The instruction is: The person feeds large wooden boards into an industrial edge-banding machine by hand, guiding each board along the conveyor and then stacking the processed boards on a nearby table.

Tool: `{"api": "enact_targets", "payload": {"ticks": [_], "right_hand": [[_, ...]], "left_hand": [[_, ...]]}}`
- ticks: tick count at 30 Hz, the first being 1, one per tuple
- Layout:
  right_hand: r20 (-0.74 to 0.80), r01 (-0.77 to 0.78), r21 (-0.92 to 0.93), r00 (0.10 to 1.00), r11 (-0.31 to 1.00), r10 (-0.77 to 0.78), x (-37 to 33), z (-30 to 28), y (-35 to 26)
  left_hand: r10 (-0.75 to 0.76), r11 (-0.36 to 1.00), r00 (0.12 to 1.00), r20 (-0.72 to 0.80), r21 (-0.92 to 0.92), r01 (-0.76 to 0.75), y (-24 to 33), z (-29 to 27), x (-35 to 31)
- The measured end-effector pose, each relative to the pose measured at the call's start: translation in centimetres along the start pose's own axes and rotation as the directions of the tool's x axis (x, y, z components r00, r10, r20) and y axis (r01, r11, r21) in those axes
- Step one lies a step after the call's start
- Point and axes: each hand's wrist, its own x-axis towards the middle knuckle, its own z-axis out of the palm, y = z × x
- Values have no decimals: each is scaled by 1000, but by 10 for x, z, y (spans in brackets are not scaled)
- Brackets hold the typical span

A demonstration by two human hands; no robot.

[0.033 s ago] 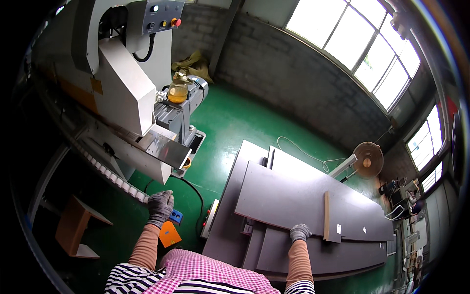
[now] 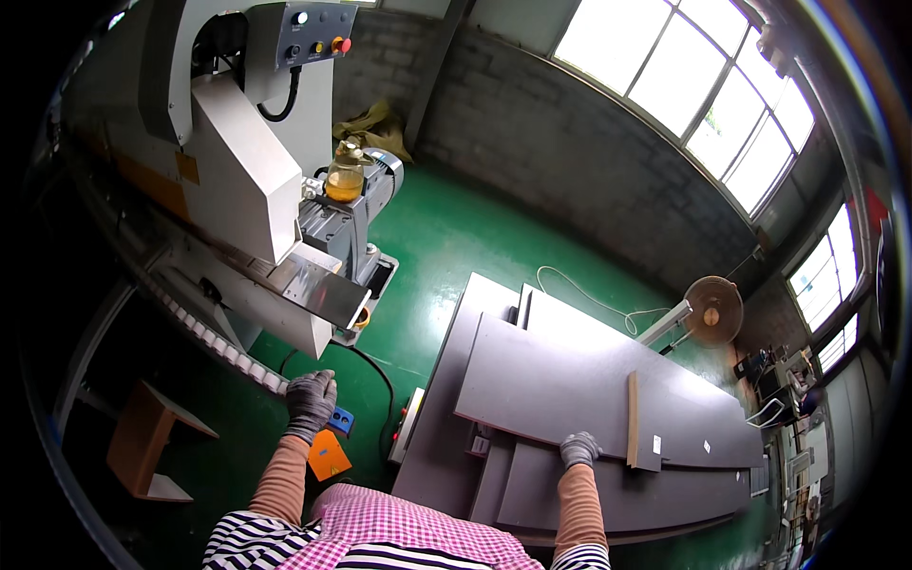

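My left hand (image 2: 311,404), in a grey glove, is closed at the end of the machine's row of white rollers (image 2: 223,350). What its fingers hold, if anything, is hidden. On the other side, my gloved right hand (image 2: 579,449) curls over the near edge of a dark brown panel (image 2: 551,375), its fingers bent. That panel lies on top of a stack of similar panels (image 2: 560,484). Across it rests a narrow, light-edged strip (image 2: 634,420), just right of my right hand.
A grey machine (image 2: 242,161) with a button panel (image 2: 309,33) stands at the left. Near my left hand are a blue part (image 2: 340,420), an orange plate (image 2: 329,456) and a black cable (image 2: 388,380). Behind the stack stands a round fan (image 2: 714,311).
My right hand has shifted very slightly to the left along the panel edge. My left hand and the panels look the same.
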Motion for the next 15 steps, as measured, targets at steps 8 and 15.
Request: {"api": "enact_targets", "payload": {"ticks": [8,15], "right_hand": [[-128,237,220,969,946,-213,-33,24,-78],[-174,372,198,924,907,-341,-53,20,-101]], "left_hand": [[20,1000,998,59,9,-21,-1,3,1],[-7,995,997,-74,-97,-1,-3,9,-5]]}}
